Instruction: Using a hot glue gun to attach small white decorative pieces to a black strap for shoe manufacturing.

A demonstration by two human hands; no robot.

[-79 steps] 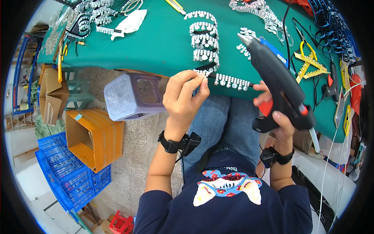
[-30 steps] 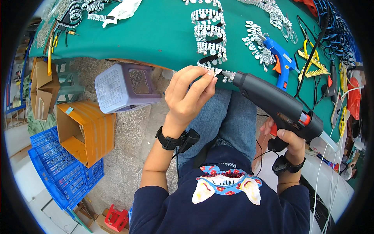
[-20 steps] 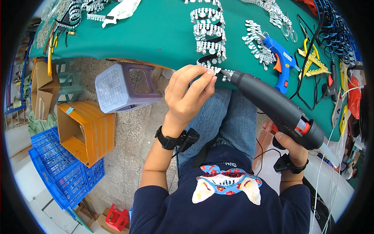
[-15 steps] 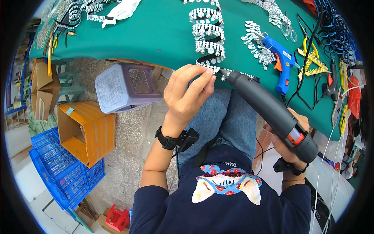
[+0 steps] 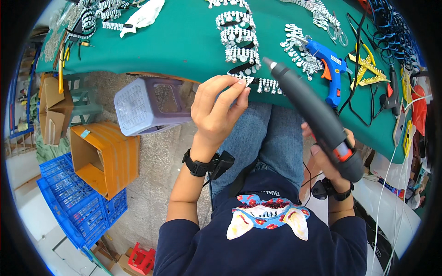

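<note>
At upper centre, the left hand (image 5: pixel 215 106) pinches the silver fringed trim (image 5: pixel 239 55) at the worktop's (image 5: pixel 161 57) edge; one stretch runs rightward toward the black glue gun (image 5: pixel 309 101), gripped in the right hand (image 5: pixel 328 164), nozzle pointing upper left.

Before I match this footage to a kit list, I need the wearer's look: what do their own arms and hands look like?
The left hand and right hand are ungloved. Dark navy short sleeves cover the upper arms. Each wrist wears a black strap with a black box-shaped device; a thin dark cable shows by the left one.
</note>
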